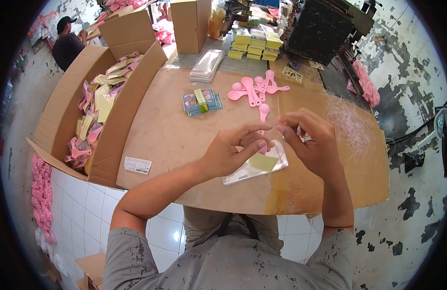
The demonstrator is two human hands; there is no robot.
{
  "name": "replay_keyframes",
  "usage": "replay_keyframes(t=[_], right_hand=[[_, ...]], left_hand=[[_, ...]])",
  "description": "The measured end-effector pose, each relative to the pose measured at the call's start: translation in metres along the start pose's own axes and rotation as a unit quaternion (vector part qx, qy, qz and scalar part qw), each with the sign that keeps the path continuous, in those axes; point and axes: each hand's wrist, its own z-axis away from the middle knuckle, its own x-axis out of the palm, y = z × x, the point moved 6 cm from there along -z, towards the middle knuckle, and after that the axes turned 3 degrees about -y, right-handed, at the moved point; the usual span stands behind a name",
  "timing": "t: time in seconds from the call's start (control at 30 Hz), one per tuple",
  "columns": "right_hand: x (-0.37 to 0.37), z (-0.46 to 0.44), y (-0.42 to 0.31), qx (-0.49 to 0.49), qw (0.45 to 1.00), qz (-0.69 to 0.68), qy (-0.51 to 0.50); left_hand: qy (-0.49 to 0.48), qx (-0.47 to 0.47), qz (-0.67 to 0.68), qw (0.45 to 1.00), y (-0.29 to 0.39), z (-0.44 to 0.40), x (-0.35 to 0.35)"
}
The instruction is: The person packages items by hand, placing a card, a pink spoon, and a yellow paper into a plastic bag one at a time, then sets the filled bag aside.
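Note:
My left hand (237, 149) hovers over a clear plastic bag (280, 164), its index finger stretched toward my right thumb and its thumb apart. A pale yellow card (262, 163) shows in the bag, partly under my left hand. My right hand (311, 140) is closed in a pinch of thumb and index finger beside the left fingertips. Anything in that pinch is too small to make out. Just beyond the hands lies a pink measuring spoon (264, 112), its lower part hidden by my fingers. More pink spoons (250, 89) lie in a pile farther back.
A large cardboard box (64, 113) of packed spoons stands left. On the table are a banded card bundle (201, 102), clear bags (206, 65), stacked yellow-edged cards (255, 43), a label (137, 165) and plastic strips (351, 123). A person (68, 44) is at the far left.

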Motion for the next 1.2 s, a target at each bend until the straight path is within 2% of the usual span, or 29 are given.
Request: replay_keyframes(t=[0.1, 0.13, 0.23, 0.3, 0.43, 0.5, 0.6, 0.67, 0.7, 0.73, 0.77, 0.8, 0.83, 0.87, 0.9, 0.93, 0.97, 1.07, 1.17, 1.2], right_hand=[[0.004, 0.000, -0.014, -0.140, 0.977, 0.139, 0.085], [0.009, 0.001, -0.016, -0.152, 0.970, 0.170, 0.078], [0.025, 0.005, -0.019, -0.183, 0.948, 0.252, 0.065], [0.034, 0.005, -0.017, -0.198, 0.934, 0.290, 0.069], [0.043, 0.005, -0.010, -0.188, 0.931, 0.310, 0.040], [0.039, 0.000, 0.006, -0.151, 0.944, 0.291, 0.033], [0.018, 0.003, 0.025, -0.086, 0.964, 0.232, 0.100], [-0.009, 0.012, 0.061, 0.071, 0.994, 0.001, 0.083], [-0.021, 0.025, 0.078, 0.124, 0.976, -0.172, 0.039], [-0.034, 0.044, 0.095, 0.174, 0.925, -0.339, -0.007], [-0.052, 0.063, 0.109, 0.115, 0.880, -0.459, -0.040], [-0.070, 0.083, 0.122, 0.067, 0.812, -0.573, -0.085], [-0.086, 0.098, 0.146, 0.060, 0.783, -0.612, -0.096], [-0.105, 0.113, 0.184, 0.089, 0.821, -0.563, -0.042], [-0.127, 0.132, 0.232, 0.157, 0.892, -0.422, 0.044], [-0.147, 0.148, 0.272, 0.223, 0.968, -0.072, 0.094], [-0.151, 0.150, 0.272, 0.233, 0.945, 0.201, 0.113], [-0.153, 0.156, 0.245, 0.197, 0.844, 0.477, 0.147], [-0.125, 0.113, 0.172, 0.155, 0.876, 0.420, 0.181], [-0.105, 0.099, 0.158, 0.142, 0.927, 0.309, 0.160]], left_hand=[[0.013, -0.022, 0.020, 0.999, 0.002, 0.000, -0.001], [0.018, -0.031, 0.024, 0.999, 0.003, 0.000, -0.001], [0.017, 0.047, -0.077, 0.996, 0.003, 0.004, -0.001], [0.023, 0.049, -0.126, 0.991, 0.003, 0.005, 0.000], [0.013, 0.071, -0.222, 0.972, 0.001, 0.005, 0.002], [0.004, 0.042, -0.205, 0.978, 0.001, 0.003, 0.003], [-0.011, -0.007, -0.154, 0.988, -0.002, 0.000, 0.001], [-0.007, -0.025, -0.127, 0.992, -0.005, 0.000, -0.003], [0.001, -0.023, -0.122, 0.992, -0.005, -0.001, -0.005], [0.009, -0.022, -0.115, 0.993, -0.006, -0.002, -0.006], [0.015, -0.037, -0.096, 0.995, -0.007, -0.001, -0.005], [0.018, -0.051, -0.077, 0.996, -0.006, -0.001, -0.006], [0.020, -0.065, -0.059, 0.996, -0.007, -0.002, -0.006], [0.021, -0.074, -0.029, 0.997, -0.009, -0.003, -0.007], [0.022, -0.085, 0.002, 0.996, -0.012, -0.003, -0.007], [0.026, -0.095, 0.033, 0.995, -0.015, -0.002, -0.006], [0.030, -0.094, 0.029, 0.995, -0.016, -0.001, -0.006], [0.047, -0.088, 0.012, 0.995, -0.023, -0.003, -0.011], [0.072, -0.099, 0.006, 0.992, -0.027, -0.004, -0.011], [0.080, -0.109, 0.006, 0.991, -0.025, -0.005, -0.011]])
